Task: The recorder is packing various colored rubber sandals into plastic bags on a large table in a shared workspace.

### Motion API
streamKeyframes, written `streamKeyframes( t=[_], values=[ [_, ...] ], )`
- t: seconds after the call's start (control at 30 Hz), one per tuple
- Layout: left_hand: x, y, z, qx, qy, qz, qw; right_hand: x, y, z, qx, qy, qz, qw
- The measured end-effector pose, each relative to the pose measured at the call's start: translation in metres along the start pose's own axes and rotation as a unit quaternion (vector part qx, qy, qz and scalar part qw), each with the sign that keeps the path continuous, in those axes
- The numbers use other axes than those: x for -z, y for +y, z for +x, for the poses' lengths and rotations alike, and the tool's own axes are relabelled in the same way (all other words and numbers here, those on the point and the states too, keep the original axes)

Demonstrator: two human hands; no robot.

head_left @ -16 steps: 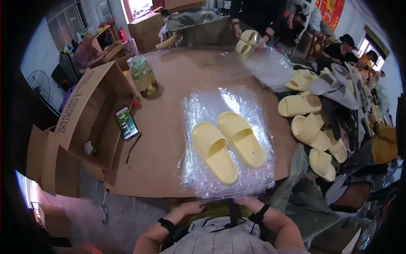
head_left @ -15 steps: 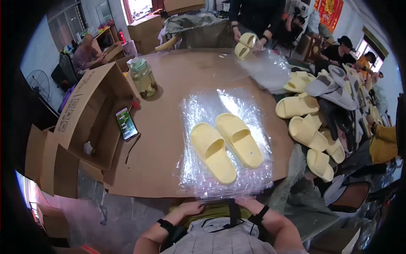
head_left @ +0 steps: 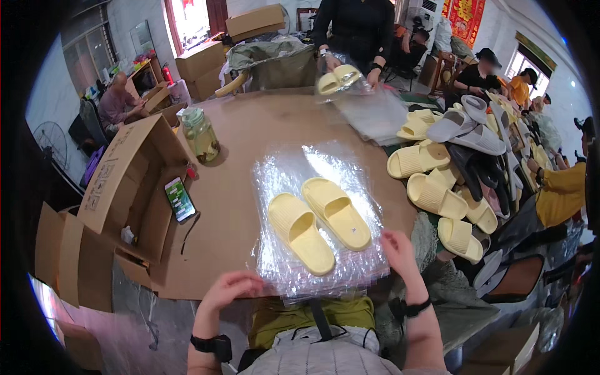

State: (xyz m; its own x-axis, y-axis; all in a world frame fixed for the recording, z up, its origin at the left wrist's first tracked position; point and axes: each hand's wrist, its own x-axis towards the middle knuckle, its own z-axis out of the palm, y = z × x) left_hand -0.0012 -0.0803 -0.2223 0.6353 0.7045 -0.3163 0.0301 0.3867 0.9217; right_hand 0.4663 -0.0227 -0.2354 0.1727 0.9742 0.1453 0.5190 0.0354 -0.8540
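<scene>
Left grip (head_left: 234,287): hanging loosely open beside the near-left corner of the bag stack, fingers blurred, nothing visible in it. Right grip (head_left: 398,251): also staying empty to the eye, fingers slightly bent, sitting by the stack's right edge — cannot tell whether it is touching the plastic.

Yellow slippers (head_left: 319,228): two, lying side by side, soles down, toes pointing toward 11 o'clock; they are lying at 2 o'clock from the left grip, 10 o'clock from the right. Under them, the clear bag stack (head_left: 275,178) is resting on the brown-topped counter (head_left: 247,122) and glaring under the light.

Bearings from the slippers: phone (head_left: 180,199) lying lit at 9 o'clock, an open carton (head_left: 112,175) standing just beyond; lidded glass jar (head_left: 201,137) standing at 10; co-worker (head_left: 352,31) standing at 12, holding bagged yellow slippers (head_left: 337,79); loose clear bags (head_left: 372,119) lying at 1; mixed slipper pile (head_left: 436,195) — yellow and grey — spreading at 2.
</scene>
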Motion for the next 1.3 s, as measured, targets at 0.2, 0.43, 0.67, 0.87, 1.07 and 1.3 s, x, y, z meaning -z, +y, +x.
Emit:
streamKeyframes(
  t=[0.2, 0.43, 0.67, 0.87, 1.07, 1.3],
  values=[
    [0.026, 0.002, 0.083, -0.054, 0.396, 0.321, 0.859, -0.056, 0.007, 0.070, -0.040, 0.074, -0.162, 0.983],
    [0.033, -0.001, 0.104, -0.032, 0.405, 0.454, 0.793, -0.098, -0.006, 0.114, -0.039, -0.067, -0.140, 0.987],
    [0.039, 0.002, 0.098, -0.021, 0.399, 0.457, 0.795, 0.006, -0.131, 0.115, 0.172, -0.097, -0.259, 0.945],
    [0.043, -0.004, 0.100, -0.062, 0.401, 0.466, 0.786, 0.094, -0.273, 0.137, 0.376, -0.053, -0.410, 0.829],
    [0.047, -0.006, 0.099, -0.065, 0.388, 0.462, 0.795, 0.050, -0.299, 0.114, 0.483, -0.098, -0.440, 0.750],
    [0.059, -0.009, 0.041, -0.094, 0.374, 0.218, 0.896, 0.087, -0.293, 0.112, 0.452, -0.089, -0.443, 0.769]
  ],
)
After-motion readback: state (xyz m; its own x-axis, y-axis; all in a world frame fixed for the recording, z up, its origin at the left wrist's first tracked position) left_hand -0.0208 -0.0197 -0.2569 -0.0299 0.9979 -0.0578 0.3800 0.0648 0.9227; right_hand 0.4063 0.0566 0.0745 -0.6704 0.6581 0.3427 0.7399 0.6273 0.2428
